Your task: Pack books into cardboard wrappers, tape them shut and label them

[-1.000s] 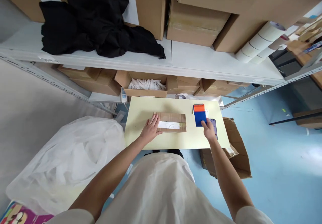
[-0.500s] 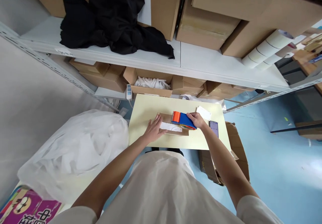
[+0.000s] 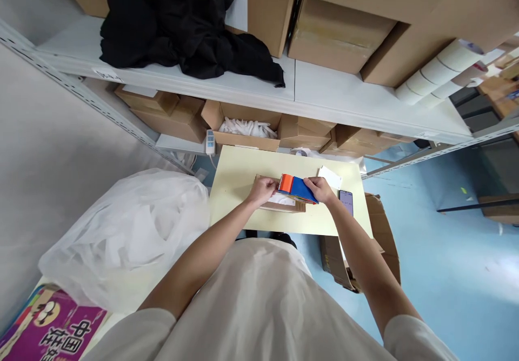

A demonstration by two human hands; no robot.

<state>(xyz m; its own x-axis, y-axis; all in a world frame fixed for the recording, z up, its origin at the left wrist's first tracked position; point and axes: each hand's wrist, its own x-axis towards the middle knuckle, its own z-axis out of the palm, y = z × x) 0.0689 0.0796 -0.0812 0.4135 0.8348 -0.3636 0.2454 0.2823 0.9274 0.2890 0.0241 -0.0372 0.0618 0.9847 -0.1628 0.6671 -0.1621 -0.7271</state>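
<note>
Over the middle of the pale table (image 3: pixel 229 180) is one tape dispenser (image 3: pixel 300 187), blue with an orange end, between the person's two hands. The right hand (image 3: pixel 319 189) is closed around its blue end; the orange end points toward the table's left side, just beside the left hand (image 3: pixel 263 189). That hand's fingers are bent in, but how tightly they close, and whether they pinch anything, cannot be made out.

Below the dispenser, on the table, lies one small cardboard box (image 3: pixel 300 208) with one white label (image 3: pixel 283 199), partly covered by the left hand. Whether box and dispenser touch is unclear. On the table's right part lie one phone (image 3: pixel 346 202) and, nearer its far edge, one white card (image 3: pixel 330 177). Left of the table sits one big white plastic bag (image 3: pixel 130 231); right of it, one large open carton (image 3: pixel 383 223).
</note>
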